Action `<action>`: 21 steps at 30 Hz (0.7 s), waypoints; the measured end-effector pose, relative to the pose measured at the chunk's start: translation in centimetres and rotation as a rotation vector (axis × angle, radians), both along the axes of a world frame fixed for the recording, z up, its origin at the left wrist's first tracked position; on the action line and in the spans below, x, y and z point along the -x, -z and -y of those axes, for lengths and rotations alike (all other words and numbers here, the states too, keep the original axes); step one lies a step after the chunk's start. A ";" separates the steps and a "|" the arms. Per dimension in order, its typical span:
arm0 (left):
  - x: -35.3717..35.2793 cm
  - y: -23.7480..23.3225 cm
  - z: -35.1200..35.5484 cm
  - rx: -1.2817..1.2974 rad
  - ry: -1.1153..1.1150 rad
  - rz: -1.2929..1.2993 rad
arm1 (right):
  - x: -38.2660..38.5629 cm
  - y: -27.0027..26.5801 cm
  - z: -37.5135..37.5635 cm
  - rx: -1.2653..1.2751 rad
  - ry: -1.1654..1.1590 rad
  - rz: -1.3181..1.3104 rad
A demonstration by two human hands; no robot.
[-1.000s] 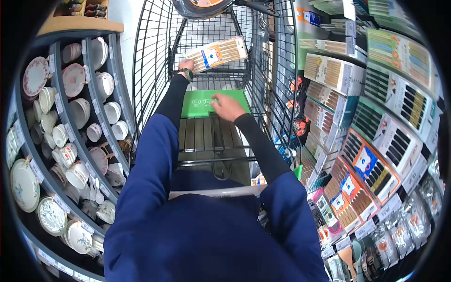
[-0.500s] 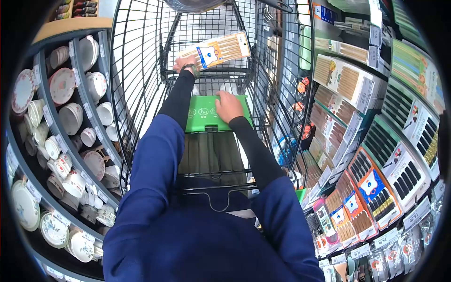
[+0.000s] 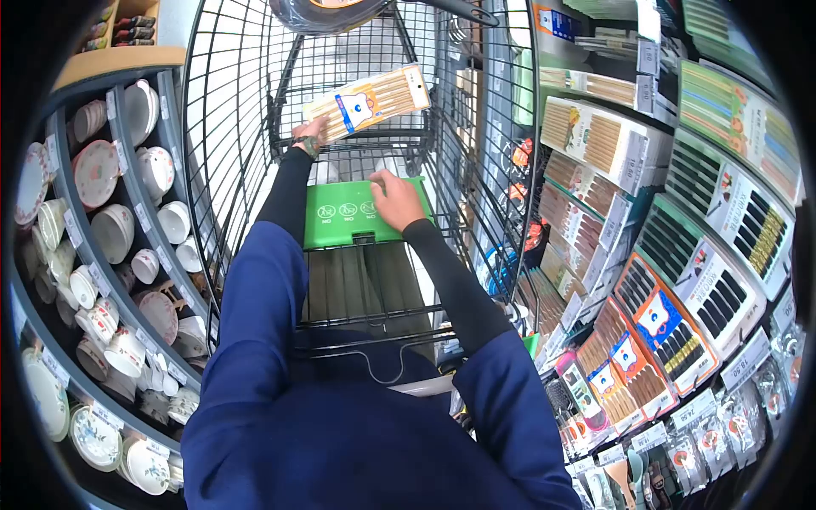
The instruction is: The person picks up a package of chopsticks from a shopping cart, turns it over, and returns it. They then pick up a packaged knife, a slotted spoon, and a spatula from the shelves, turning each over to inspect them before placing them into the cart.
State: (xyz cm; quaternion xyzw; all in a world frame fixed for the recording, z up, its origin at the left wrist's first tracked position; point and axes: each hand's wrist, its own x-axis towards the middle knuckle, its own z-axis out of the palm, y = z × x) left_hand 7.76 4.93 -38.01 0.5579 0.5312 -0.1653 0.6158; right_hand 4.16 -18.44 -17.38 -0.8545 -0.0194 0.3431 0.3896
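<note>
My left hand point(image 3: 310, 133) grips one end of a flat pack of wooden chopsticks point(image 3: 368, 101) with a blue and white label, held out over the basket of a black wire shopping cart point(image 3: 229, 161). My right hand point(image 3: 393, 199) rests on the green plastic flap of the cart's child seat point(image 3: 340, 219), fingers bent over its top edge. Both arms wear black sleeves under a blue top. A dark pan point(image 3: 319, 13) lies at the far end of the cart basket.
Shelves of patterned cups, bowls and plates point(image 3: 110, 221) curve along the left. On the right hang several packs of chopsticks point(image 3: 680, 289) with price tags. A wooden shelf point(image 3: 119, 55) sits at top left. The cart fills the narrow aisle between them.
The chopstick pack and my left hand have shifted left. My right hand has settled on the green flap, which now sits nearer to me. The view has shifted along the aisle.
</note>
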 end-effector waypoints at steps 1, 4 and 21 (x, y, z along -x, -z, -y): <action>0.2 0.1 -0.1 -0.053 0.083 -0.001 | 0.1 -0.4 0.0 -0.035 0.015 -0.013; 0.2 -0.4 0.1 0.083 -0.127 0.088 | 0.1 -2.0 -0.5 -0.055 0.059 -0.023; 1.4 -37.0 -0.3 0.275 0.412 0.543 | 3.4 -23.4 4.5 -0.704 0.618 -0.412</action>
